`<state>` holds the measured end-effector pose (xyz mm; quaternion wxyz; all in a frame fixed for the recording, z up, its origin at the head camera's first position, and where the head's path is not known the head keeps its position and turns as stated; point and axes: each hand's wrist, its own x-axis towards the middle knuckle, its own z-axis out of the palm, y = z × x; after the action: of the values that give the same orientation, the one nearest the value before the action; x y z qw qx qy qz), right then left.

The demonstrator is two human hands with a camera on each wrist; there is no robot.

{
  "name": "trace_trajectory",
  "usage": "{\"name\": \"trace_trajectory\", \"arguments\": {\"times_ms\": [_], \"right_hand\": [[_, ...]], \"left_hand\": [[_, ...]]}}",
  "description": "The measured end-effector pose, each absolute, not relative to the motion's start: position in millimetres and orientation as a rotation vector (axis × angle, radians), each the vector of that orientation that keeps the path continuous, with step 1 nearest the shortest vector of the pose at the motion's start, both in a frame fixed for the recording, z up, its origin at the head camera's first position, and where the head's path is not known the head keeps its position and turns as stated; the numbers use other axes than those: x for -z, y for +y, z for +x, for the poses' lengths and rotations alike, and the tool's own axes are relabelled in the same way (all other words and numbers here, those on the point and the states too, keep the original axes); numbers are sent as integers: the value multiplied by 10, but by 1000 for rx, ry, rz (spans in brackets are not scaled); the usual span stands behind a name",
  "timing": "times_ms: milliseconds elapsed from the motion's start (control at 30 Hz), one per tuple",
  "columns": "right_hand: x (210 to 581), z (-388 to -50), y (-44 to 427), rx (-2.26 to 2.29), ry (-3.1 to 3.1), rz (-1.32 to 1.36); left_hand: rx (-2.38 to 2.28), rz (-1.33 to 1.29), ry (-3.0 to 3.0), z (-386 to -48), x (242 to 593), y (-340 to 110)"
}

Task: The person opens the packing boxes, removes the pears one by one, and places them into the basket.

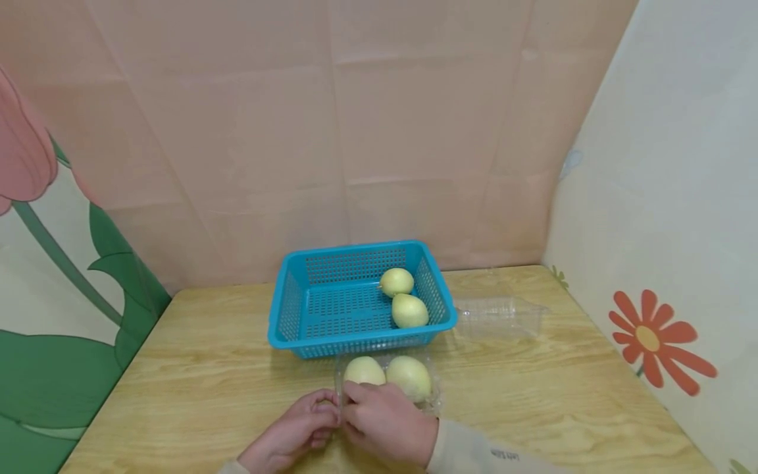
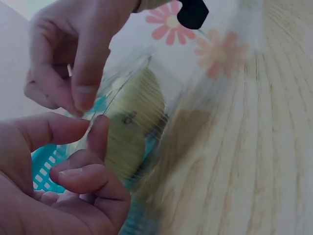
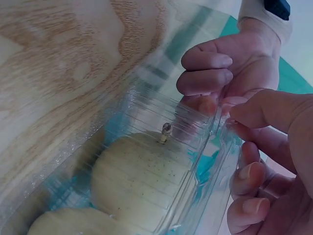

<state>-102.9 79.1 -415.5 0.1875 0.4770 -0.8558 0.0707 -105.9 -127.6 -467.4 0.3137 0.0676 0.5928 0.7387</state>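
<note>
A clear plastic fruit box (image 3: pixel 215 188) stands at the table's front, in front of the blue basket. Inside it lie two pale yellow-green pears, a left one (image 1: pixel 364 370) and a right one (image 1: pixel 410 378); the right wrist view shows a stem through the ribbed plastic. At the box's near left corner my left hand (image 1: pixel 302 424) pinches the rim between thumb and forefinger. Close beside it, my right hand (image 1: pixel 387 418) pinches the same rim and partly covers the pears in the head view. Whether the rim layers are pressed together, I cannot tell.
Behind the box, the blue basket (image 1: pixel 362 343) holds two more pears, one farther back (image 1: pixel 397 282) and one nearer (image 1: pixel 410 311). Another clear plastic container (image 1: pixel 503 317) lies right of the basket. A pinkish cloth wall (image 1: pixel 266 145) closes off the wooden table (image 1: pixel 207 368) at the back.
</note>
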Motion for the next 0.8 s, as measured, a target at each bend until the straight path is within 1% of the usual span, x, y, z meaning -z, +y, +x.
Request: {"name": "trace_trajectory", "arguments": {"times_ms": [567,800], "right_hand": [[4012,-1119,811,-295,-2403,1357],[3980,-1141,804,-261,-2375,1345]], "left_hand": [[-1910,96,1641,-1032,4640,-1242],[-1898,90,1649,-1020,4624,-1256]]}}
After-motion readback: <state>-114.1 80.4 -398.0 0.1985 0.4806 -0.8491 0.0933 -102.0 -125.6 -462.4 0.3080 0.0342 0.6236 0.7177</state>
